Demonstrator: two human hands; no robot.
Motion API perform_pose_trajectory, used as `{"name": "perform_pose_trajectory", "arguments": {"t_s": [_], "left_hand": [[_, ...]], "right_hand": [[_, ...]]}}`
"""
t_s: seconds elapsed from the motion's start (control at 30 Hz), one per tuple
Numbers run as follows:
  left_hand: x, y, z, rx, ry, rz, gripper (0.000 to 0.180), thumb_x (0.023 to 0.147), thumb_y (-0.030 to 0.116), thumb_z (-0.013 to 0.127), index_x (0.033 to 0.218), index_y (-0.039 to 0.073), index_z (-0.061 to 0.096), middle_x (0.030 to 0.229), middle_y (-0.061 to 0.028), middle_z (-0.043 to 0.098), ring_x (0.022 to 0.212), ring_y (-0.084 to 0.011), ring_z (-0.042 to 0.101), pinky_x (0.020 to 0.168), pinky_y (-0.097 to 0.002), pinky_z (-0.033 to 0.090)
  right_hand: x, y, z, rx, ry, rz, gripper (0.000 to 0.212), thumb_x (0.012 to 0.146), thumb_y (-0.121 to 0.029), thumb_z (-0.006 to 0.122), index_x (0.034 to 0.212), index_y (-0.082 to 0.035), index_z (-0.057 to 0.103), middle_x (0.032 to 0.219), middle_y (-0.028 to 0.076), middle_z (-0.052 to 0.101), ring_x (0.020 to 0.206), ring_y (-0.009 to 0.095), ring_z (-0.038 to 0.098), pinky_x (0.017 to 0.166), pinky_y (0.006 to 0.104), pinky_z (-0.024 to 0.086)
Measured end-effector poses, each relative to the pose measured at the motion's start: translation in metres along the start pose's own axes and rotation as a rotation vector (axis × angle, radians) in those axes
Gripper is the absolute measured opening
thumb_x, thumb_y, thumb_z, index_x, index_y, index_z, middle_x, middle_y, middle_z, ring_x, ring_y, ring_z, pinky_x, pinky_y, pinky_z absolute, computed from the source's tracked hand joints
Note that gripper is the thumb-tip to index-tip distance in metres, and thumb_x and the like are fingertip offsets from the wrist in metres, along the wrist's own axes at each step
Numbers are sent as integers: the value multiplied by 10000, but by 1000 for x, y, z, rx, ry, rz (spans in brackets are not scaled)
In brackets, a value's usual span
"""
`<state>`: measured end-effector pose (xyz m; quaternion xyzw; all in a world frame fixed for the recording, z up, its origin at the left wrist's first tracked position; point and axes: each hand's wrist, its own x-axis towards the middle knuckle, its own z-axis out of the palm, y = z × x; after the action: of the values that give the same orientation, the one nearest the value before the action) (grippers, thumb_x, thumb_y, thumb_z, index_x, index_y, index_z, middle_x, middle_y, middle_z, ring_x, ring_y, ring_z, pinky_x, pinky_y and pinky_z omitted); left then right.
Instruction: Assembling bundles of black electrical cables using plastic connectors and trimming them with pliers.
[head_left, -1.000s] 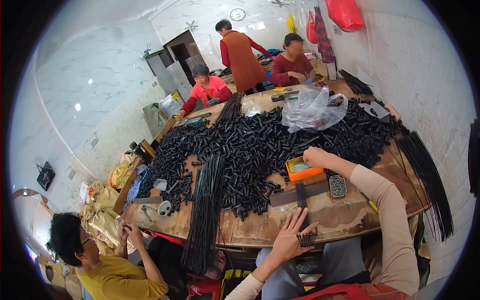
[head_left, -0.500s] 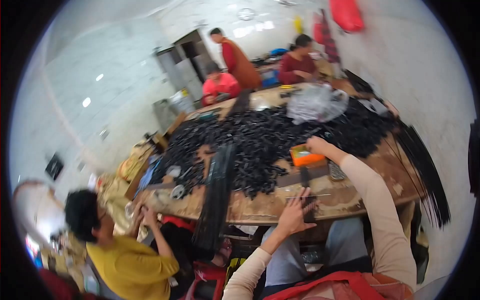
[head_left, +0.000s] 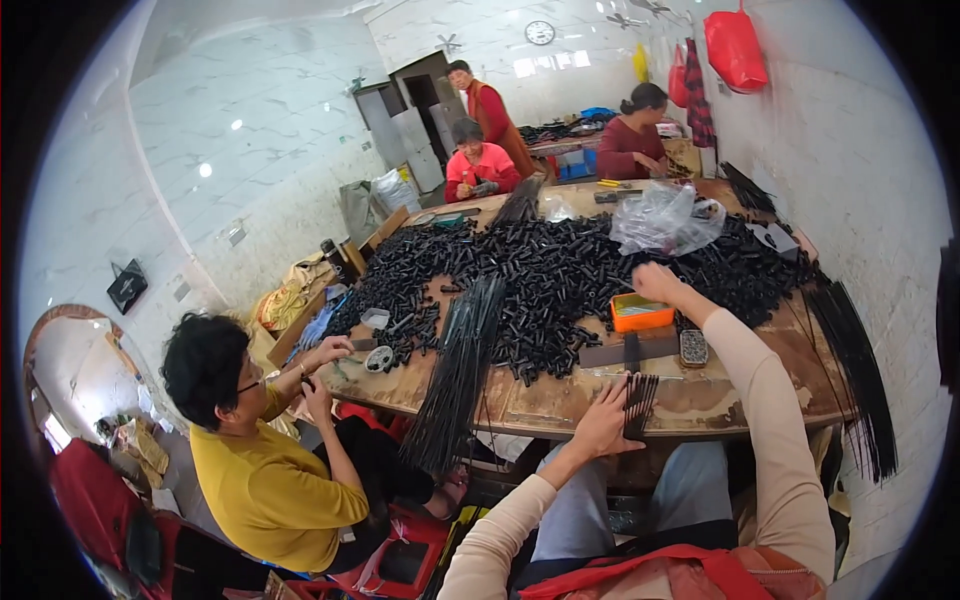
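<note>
My left hand (head_left: 603, 420) lies at the table's near edge with fingers stretched along a dark narrow bar (head_left: 632, 354). Beside those fingers, several thin dark rods (head_left: 645, 393) lie side by side across the bar. My right hand (head_left: 657, 284) is closed, knuckles up, at the far right edge of an orange box (head_left: 642, 318). Thin pale pieces, too small to name, lie in that box. What the right fingers hold, if anything, is hidden. A small clear case of tiny silvery pieces (head_left: 693, 347) stands right of the bar.
Short black tubular parts (head_left: 550, 270) heap across the wooden table (head_left: 530, 405). Bundles of long black rods (head_left: 455, 365) overhang its edges. A clear plastic bag (head_left: 668, 222) rests on the heap. A person in yellow (head_left: 265, 490) sits at left; several others are beyond the table.
The whole view has shifted and sharpened. My right hand stays by the orange box, now just past its far edge. At left, the yellow-clad person's hand has reached over the table edge.
</note>
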<state>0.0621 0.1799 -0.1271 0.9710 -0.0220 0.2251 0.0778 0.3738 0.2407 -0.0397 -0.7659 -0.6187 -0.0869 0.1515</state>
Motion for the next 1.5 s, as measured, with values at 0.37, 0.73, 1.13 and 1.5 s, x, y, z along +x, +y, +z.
{"name": "perform_pose_trajectory", "arguments": {"t_s": [0.37, 0.73, 1.13, 1.5], "left_hand": [[8, 0, -5, -36, -72, -73, 881, 611, 421, 843, 1397, 262, 476, 1522, -215, 295, 1408, -405, 275, 1131, -514, 263], [6, 15, -14, 7, -58, -73, 995, 610, 422, 843, 1472, 270, 369, 1542, -231, 236, 1418, -403, 247, 1123, -512, 271], [14, 1, -8, -36, -76, -107, 882, 613, 408, 838, 1392, 246, 458, 1545, -208, 236, 1417, -382, 257, 1142, -504, 251], [17, 7, -14, -94, -146, -187, 823, 629, 383, 828, 1375, 244, 509, 1542, -185, 270, 1429, -373, 243, 1161, -505, 213]], "right_hand": [[106, -148, -138, 222, 320, -491, 765, 746, 10, 567, 1426, -310, 423, 923, 203, 664, 844, 404, 638, 719, 510, 492], [11, -71, -106, -41, 219, -378, 123, 761, -41, 567, 870, -4, 611, 837, 229, 642, 805, 419, 638, 653, 502, 500], [-99, -10, 6, 88, 116, -313, 76, 814, -93, 573, 858, -64, 628, 833, 133, 611, 768, 354, 627, 646, 448, 503], [-113, -2, 30, 41, 90, -370, 344, 794, -55, 561, 1122, -113, 649, 836, 94, 583, 786, 287, 643, 653, 404, 532]]}}
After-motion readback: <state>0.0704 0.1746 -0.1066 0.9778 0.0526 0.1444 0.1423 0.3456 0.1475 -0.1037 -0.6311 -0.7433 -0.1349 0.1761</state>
